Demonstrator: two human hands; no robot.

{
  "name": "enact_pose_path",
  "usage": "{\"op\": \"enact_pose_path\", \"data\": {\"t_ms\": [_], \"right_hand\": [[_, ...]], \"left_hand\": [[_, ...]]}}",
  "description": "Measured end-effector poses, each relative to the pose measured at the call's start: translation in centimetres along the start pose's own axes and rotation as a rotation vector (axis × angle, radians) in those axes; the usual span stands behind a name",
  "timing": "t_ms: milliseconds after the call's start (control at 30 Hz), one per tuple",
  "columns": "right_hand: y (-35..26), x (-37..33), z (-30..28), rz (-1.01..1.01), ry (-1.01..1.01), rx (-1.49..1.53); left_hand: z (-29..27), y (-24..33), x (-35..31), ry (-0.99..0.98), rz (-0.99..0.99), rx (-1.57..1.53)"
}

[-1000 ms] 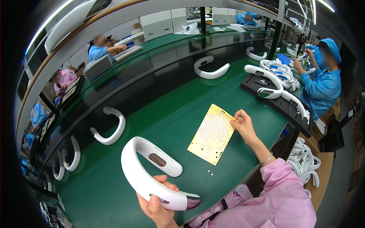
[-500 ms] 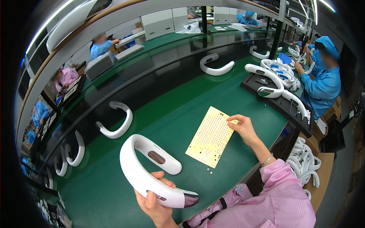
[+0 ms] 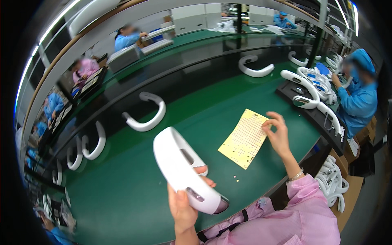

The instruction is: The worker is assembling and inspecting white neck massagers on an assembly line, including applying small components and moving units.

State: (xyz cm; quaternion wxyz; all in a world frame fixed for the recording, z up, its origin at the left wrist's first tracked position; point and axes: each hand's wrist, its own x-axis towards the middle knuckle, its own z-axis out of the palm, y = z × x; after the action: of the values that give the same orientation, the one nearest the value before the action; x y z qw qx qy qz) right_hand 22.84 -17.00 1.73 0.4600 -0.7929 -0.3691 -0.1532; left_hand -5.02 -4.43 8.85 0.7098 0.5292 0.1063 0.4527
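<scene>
Two bare hands, over a glossy green tabletop [image 3: 122, 196]. Left hand [image 3: 183, 212]: gripping one smooth, white, C-shaped plastic device [image 3: 175, 163], thumb beside a dark oval window [image 3: 195, 194], fingertips curled to the inner side; device tilted over the near part of the tabletop, dark glossy tip [image 3: 221, 206] toward the lower right. Right hand [image 3: 279, 136]: forearm extended forward, thumb and forefinger bent close together at the right edge of one thin, pale-yellow rectangular sheet [image 3: 245, 141] patterned with small dots; actual grip there, cannot tell. Near the sheet's lower corner, two tiny round dots [image 3: 238, 180]. Farther off, at least six similar white C-shaped units [image 3: 159, 118] in a row; to the right, one black tray [image 3: 314, 117] bearing white curved parts [image 3: 314, 98], and one brown cardboard carton [image 3: 353, 190] with more white curved pieces [image 3: 330, 181], heaped, uncountable.
</scene>
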Motion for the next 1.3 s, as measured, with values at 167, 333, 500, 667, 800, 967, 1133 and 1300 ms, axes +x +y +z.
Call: {"op": "enact_pose_path", "data": {"t_ms": [167,333,500,667,800,967,1133,1300], "right_hand": [[-13.2,-0.6,-2.1,-0.004,-0.262,0.630],[-19.2,-3.0,-0.4,-0.076,-0.574,0.967],[-20.3,-3.9,-0.4,-0.064,-0.511,0.886],[-20.3,-4.4,0.4,-0.082,-0.414,0.965],[-19.1,-3.9,-0.3,0.392,-0.599,1.510],[-16.9,-5.9,-1.4,0.247,-0.678,1.338],[-17.0,-7.6,-3.6,0.014,-0.854,0.971],[-16.8,-8.0,-5.2,0.068,-0.797,0.823]], "left_hand": [[-0.5,-0.2,0.1,-0.210,-0.057,-0.035],[-0.2,-0.4,-0.3,-0.213,-0.068,0.014],[0.0,-0.4,-0.5,-0.202,-0.076,-0.006],[0.4,-0.1,-0.7,-0.177,-0.102,-0.021],[0.8,0.0,-0.7,-0.105,-0.049,-0.021],[2.1,0.4,-0.5,-0.010,0.045,-0.012],[4.3,0.8,-0.5,-0.046,0.029,-0.015],[6.2,0.8,-0.6,-0.097,-0.009,-0.003]]}}
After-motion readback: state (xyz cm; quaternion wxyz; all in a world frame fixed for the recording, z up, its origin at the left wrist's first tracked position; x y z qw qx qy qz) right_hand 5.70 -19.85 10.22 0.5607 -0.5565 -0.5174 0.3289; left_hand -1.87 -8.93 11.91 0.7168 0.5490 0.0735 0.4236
